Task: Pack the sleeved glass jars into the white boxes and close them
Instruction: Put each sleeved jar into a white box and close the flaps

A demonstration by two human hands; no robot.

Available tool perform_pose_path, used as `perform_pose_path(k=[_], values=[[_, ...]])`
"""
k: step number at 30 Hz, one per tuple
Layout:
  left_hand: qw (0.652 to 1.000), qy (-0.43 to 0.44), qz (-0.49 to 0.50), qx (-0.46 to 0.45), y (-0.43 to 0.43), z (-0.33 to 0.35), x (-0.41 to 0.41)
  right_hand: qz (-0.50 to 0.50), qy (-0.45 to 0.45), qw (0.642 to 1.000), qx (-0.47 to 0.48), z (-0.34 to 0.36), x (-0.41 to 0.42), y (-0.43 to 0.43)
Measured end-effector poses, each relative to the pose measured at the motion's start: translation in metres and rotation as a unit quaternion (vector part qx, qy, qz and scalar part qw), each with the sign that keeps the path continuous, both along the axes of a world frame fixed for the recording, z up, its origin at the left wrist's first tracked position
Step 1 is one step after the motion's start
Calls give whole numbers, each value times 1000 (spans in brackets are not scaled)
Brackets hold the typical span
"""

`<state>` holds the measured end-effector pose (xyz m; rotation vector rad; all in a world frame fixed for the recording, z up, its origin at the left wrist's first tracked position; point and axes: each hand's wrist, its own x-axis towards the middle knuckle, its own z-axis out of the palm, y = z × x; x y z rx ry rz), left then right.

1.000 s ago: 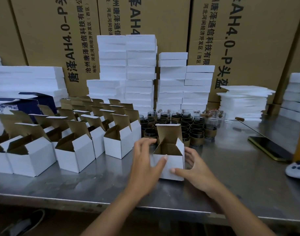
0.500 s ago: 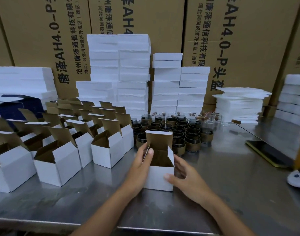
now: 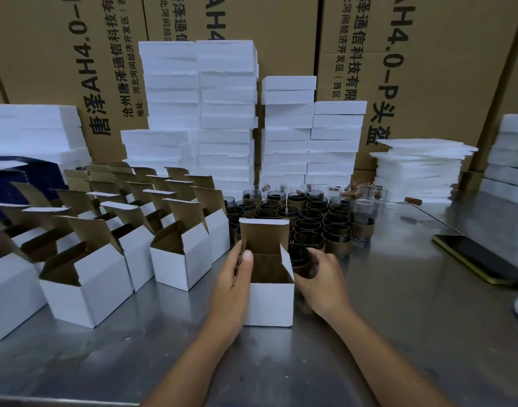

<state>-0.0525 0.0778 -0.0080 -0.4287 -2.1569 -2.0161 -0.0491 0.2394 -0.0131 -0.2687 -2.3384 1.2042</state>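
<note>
White box [image 3: 271, 301], where? (checker)

Front middle of the desk [image 3: 398, 333], right before me, upright on the steel. Lid flap is up at the back with the brown inside showing. Right side flap sticks up too. (me)

Hands? (checker)

Apart, one on each side of that box. Left hand [image 3: 231, 286] grips its left wall, thumb hooked over the rim, fingers down the outside. Right hand [image 3: 322, 286] is just right of the box, fingers curled round one sleeved jar [image 3: 300, 257]. (me)

Jar in the box? (checker)

Outside it, close against the right flap and partly behind it from my view. Dark glass on top, brown sleeve below. Lifted or standing on the desk, cannot tell, my hand hides the base. (me)

Other jars? (checker)

Cluster of sleeved jars [image 3: 307, 221] directly behind the box, packed tight, upright. A few clear glasses [image 3: 366, 201] at the cluster's back right edge. (me)

Rest, quick. (checker)

Rows of open boxes [image 3: 178, 259] to the left, lids up, white outside and brown inside. The nearest one stands just left of my left hand. White stacks [image 3: 225, 113] stand along the back, with brown cartons [image 3: 428, 69] in black print behind them. Pile of thin white sheets [image 3: 419, 168] back right. Phone [image 3: 475, 259] lies flat, screen dark, well right of my right hand. (me)
</note>
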Motion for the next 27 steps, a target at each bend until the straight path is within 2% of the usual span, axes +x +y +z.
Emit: perform_pose_path(k=[5, 15, 21, 24, 27], values=[[1000, -2, 6, -1, 0, 0, 0, -19, 7, 1000, 7, 3, -2, -2], [1000, -12, 13, -11, -2, 1, 2, 5, 2, 1000, -16, -1, 7, 2], [999, 14, 26, -45, -1, 4, -2, 19, 74, 977, -197, 6, 31, 12], [998, 23, 27, -54, 1, 6, -2, 49, 119, 936, -328, 14, 48, 12], [997, 33, 47, -54, 2, 6, 1, 119, 144, 883, -431, 21, 60, 11]])
